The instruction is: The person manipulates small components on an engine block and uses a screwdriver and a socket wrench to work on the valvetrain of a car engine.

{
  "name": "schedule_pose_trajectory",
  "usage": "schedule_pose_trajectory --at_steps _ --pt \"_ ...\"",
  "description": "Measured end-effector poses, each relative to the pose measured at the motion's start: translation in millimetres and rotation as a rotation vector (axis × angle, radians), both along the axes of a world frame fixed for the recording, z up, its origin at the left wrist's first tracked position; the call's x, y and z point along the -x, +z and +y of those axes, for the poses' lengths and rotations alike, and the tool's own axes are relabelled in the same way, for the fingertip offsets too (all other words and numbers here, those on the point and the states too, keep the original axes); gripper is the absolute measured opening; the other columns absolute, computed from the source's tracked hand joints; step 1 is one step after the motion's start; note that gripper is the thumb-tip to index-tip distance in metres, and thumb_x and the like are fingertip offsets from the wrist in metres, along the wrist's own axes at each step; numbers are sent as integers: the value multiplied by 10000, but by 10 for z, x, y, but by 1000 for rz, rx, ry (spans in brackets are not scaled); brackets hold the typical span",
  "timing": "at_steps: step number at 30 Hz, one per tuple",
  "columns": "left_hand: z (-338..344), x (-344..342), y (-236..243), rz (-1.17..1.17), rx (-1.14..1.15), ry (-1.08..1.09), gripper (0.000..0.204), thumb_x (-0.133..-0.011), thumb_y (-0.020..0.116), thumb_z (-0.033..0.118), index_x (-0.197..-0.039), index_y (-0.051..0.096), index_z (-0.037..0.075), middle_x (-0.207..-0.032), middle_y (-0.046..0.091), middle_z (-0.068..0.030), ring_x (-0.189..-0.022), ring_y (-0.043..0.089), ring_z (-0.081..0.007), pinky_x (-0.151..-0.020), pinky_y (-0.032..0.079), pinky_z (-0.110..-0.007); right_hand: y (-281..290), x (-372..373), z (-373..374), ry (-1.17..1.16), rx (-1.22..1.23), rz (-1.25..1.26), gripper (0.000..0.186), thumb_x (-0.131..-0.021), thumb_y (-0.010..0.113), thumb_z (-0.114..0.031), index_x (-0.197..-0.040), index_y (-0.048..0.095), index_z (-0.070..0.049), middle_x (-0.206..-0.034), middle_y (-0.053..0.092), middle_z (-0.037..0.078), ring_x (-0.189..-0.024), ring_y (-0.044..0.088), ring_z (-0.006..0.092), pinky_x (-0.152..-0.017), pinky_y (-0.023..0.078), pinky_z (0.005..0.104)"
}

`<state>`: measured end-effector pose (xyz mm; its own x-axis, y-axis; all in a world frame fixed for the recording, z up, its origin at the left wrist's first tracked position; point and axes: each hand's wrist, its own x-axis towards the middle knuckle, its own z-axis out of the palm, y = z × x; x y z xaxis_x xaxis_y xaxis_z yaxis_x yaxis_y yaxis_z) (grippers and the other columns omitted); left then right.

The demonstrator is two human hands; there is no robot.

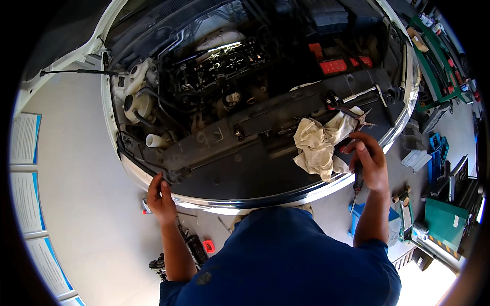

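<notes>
My right hand (373, 166) is beside the right front edge of the open engine bay. A screwdriver (358, 178) with a dark handle is held against its palm, the shaft slanting down; thumb and forefinger are bent above it. Just left of this hand lies a crumpled cream cloth (315, 150). Pliers (363, 120) with jaws spread sit at the cloth's upper right. My left hand (162, 203) is at the left front edge, close to the chrome trim (196, 203). Its fingers are loosely bent with a small gap, and nothing shows between them.
A metal tool with a crossed handle (378, 97) lies on the front panel's right side. Behind are the exposed engine (224, 64), a white reservoir (138, 106) and a red-topped battery (333, 66). A gas strut (79, 72) spans the left. A small red tray (209, 246) is on the floor.
</notes>
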<state>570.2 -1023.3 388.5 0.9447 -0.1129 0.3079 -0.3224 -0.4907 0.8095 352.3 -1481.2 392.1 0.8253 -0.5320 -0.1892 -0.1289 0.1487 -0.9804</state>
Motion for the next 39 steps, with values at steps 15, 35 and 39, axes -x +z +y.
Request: schedule_pose_trajectory --at_steps 15,35,39 --pt "63 234 -143 53 149 54 275 -940 570 53 -1202 589 -27 -788 551 29 -667 455 -30 -611 376 -169 -402 -1534 176 177 1053 244 441 -801 677 -200 -1159 481 -35 -1027 587 204 -966 581 404 -799 474 466" --pt "550 293 -159 16 267 76 279 -954 568 93 -1201 589 -33 -750 526 26 -675 456 -39 -621 377 -177 2015 -805 485 469 960 -1047 585 -817 711 -251 -1272 480 35 -1146 582 148 -952 583 218 -790 458 311" --pt "607 265 -177 5 243 74 278 -952 561 87 -1199 586 -39 -779 526 27 -680 451 -41 -618 367 -175 2106 -890 420 404 1068 -980 569 -819 711 -258 -1255 487 31 -1129 582 142 -937 579 212 -781 456 306"
